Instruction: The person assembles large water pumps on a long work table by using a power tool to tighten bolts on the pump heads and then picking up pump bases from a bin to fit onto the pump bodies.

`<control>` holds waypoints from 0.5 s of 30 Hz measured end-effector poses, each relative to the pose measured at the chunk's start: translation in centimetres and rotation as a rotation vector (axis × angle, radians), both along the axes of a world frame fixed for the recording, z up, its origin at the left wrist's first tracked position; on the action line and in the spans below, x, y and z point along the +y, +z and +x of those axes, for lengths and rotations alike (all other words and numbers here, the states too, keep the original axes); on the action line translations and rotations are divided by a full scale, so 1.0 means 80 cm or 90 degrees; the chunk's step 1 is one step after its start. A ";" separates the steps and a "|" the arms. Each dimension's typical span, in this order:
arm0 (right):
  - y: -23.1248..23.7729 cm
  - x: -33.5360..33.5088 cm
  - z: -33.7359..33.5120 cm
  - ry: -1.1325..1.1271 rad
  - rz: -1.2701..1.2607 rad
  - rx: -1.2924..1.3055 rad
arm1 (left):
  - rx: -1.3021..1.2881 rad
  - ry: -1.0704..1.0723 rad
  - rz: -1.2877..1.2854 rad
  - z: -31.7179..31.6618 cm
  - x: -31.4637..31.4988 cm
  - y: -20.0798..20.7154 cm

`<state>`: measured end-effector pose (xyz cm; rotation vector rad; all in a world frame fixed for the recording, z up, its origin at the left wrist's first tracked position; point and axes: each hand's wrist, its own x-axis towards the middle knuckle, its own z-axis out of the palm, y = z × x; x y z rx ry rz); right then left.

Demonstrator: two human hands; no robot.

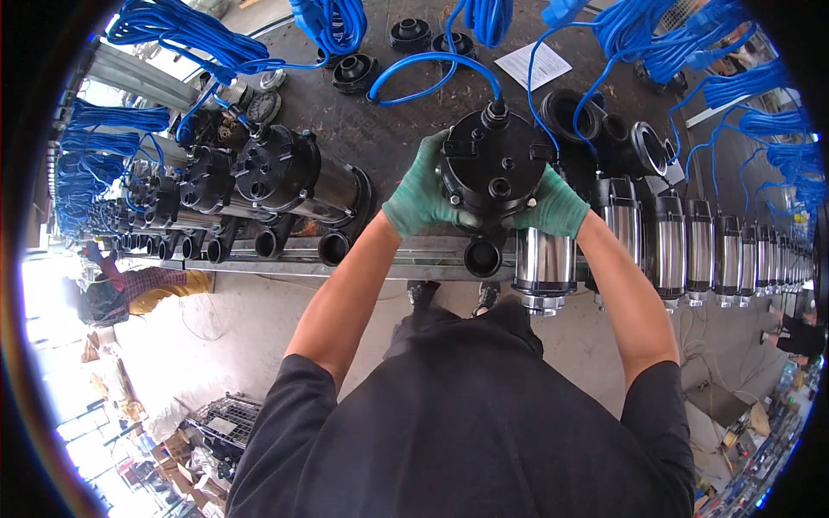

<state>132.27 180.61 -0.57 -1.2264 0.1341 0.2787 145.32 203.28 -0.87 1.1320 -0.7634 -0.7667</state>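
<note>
Before me on the workbench is a submersible pump [488,160] with a round black top cap, seen from above. A blue cable [436,57] loops out of its fitting toward the far side. My left hand [418,197], in a green knit glove, is wrapped round the left of the cap. My right hand [557,204], gloved alike, grips its right side. The fingers of both curl under the cap and are partly hidden. Below the cap a black round outlet [482,257] faces me; the rest of the body is hidden. Beside my right hand lies a steel-bodied pump [544,263].
More pumps [298,177] stand in a row along the bench edge at left; steel-bodied ones [669,246] line the right. Coiled blue cables [173,34] sit along the back. Black rings [354,72], a paper sheet [533,66] and black housings [570,114] lie on the dark bench top.
</note>
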 end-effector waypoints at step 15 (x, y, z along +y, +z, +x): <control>-0.021 0.001 -0.008 0.056 -0.421 -0.051 | -0.241 -0.168 0.299 0.010 0.007 -0.060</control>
